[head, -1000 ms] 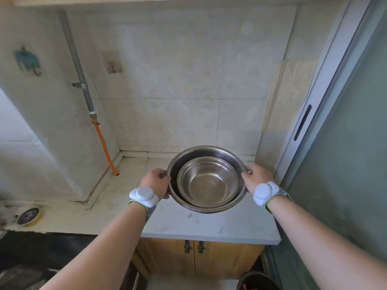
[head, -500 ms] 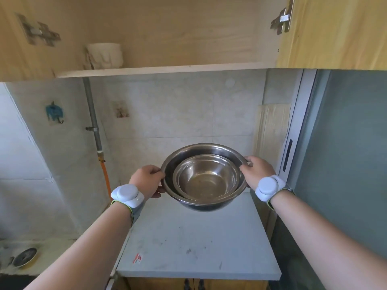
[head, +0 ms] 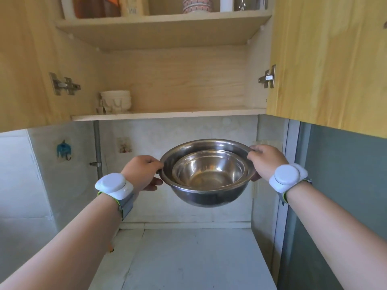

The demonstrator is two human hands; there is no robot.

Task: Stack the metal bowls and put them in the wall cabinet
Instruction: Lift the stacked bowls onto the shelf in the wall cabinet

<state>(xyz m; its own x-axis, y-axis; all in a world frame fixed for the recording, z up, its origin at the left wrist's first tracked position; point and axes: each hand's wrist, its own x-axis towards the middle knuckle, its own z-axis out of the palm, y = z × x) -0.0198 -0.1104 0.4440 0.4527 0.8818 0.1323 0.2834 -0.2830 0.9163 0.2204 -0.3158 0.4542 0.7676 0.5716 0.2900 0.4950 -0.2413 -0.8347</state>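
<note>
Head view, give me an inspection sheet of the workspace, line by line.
Surface: grey counter, bare where seen.
Job's things: metal bowls nested, held in the air below the open wall cabinet.
Clutter: white cups at the left of the lower shelf; containers on the upper shelf.
Grippers: left hand and right hand grip opposite rims.
Cables: nothing seen; a pipe runs down the wall.
Surroundings: tiled wall, blue hook.

Big metal bowl (head: pixel 206 197): shiny steel, held in the air by its rim, slightly tilted, below the cabinet.
Small metal bowl (head: pixel 209 171): nested inside it.
Wall cabinet (head: pixel 167 116): wooden, doors open.
</note>
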